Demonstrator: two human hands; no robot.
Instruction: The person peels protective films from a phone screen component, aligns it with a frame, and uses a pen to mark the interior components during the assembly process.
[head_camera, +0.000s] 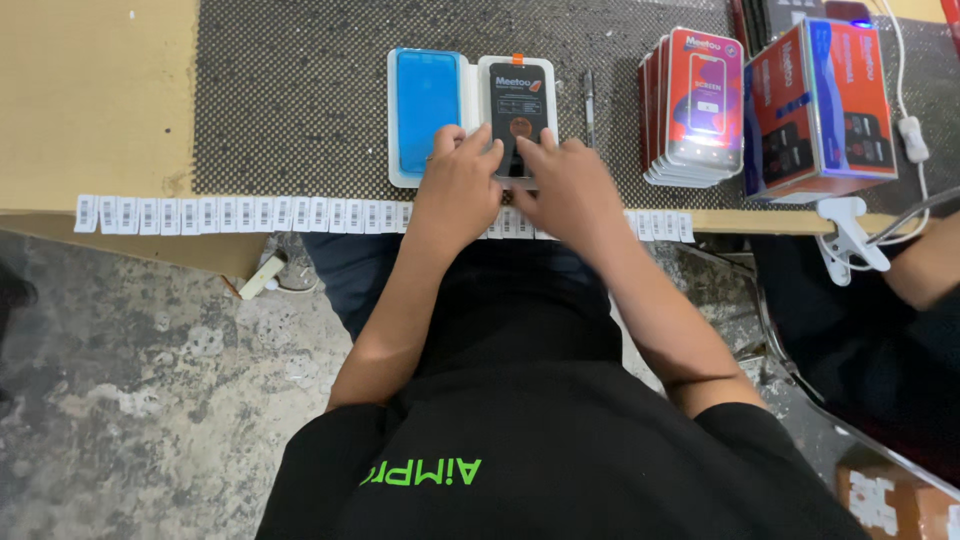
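Upper centre of frame: left hand (458, 190) and right hand (565, 190) lay side by side, fingertips pressing the dark screen protector (518, 105) in its white tray (472, 100). Uneven pressure risked skewing it; the barcode labels (240, 214) hung over the tabletop (90, 100) edge.

At the right of the frame we see a stack of red packages (697, 105) and a red-and-blue box (820, 105). A pen (589, 105) lies on the dark mat (290, 90). Barcode stickers (240, 214) line the table (95, 100) edge.
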